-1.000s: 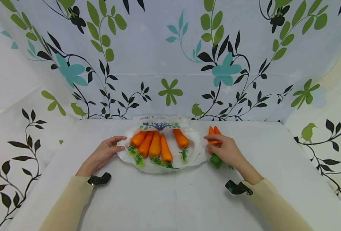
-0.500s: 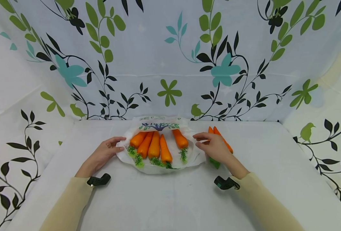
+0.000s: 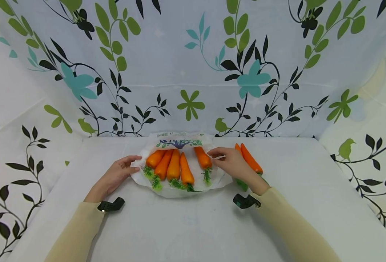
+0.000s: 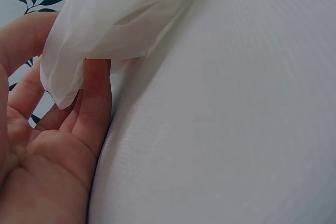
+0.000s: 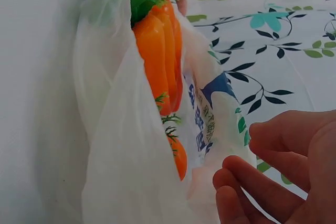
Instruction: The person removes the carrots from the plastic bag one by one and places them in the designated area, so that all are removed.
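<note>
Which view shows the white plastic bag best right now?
The head view: nearly the whole white plastic bag shows, its opening and five carrots included. The left wrist view has only a crumpled part at the left hand; the right wrist view shows its opening, but the frame cuts it off.

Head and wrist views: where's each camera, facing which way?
Head: worn on the head, facing forward and down at the bag and carrots; left hand, right hand and sleeves show.
Left wrist: on that wrist, facing the bag's edge; left hand shows.
Right wrist: on that wrist, facing the bag's opening; right hand and apparently the left hand show.
Head and right wrist views share the bag and carrots.
</note>
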{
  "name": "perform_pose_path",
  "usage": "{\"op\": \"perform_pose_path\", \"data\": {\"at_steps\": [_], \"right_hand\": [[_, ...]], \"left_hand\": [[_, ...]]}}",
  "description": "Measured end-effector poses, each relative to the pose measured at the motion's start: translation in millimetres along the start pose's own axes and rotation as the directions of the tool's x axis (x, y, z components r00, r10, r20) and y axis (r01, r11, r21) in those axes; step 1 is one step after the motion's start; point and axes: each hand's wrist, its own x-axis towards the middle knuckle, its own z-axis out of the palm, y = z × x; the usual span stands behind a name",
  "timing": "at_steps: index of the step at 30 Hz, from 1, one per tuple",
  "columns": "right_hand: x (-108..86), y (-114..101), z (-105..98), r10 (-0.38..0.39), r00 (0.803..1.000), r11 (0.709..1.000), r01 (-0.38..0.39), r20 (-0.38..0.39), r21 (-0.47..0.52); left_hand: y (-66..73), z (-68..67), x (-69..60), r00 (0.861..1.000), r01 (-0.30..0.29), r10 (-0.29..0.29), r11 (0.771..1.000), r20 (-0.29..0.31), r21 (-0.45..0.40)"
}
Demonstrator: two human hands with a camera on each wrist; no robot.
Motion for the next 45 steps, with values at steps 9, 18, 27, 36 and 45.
{"op": "perform_pose_path", "data": {"at_steps": [9,18,27,36,45], "right_hand": [[12.8,-6,5,0.057,0.993,0.998,-0.052,0.107,-0.046],[13.3,-8,13,0.071,0.985,0.992,-0.054,0.157,-0.111],[14.6,-5,21,-0.025,0.979,0.980,0.063,0.201,-0.187],[14.8,-7,29,-0.097,0.969,0.955,0.156,0.229,-0.254],[12.9,-10,37,-0.070,0.978,0.969,0.114,0.195,-0.220]], "left_hand": [[0.2,-0.3,-0.9,1.000,0.000,0.000,1.000,-0.007,0.005],[0.7,0.9,-1.2,1.000,-0.002,0.002,1.000,-0.004,-0.007],[2.3,0.7,-2.3,1.000,0.001,-0.001,1.000,-0.007,-0.004],[1.9,0.9,-1.0,1.000,0.010,-0.010,1.000,-0.004,0.004],[3.0,1.1,-2.0,1.000,0.014,-0.014,1.000,0.002,0.000]]}}
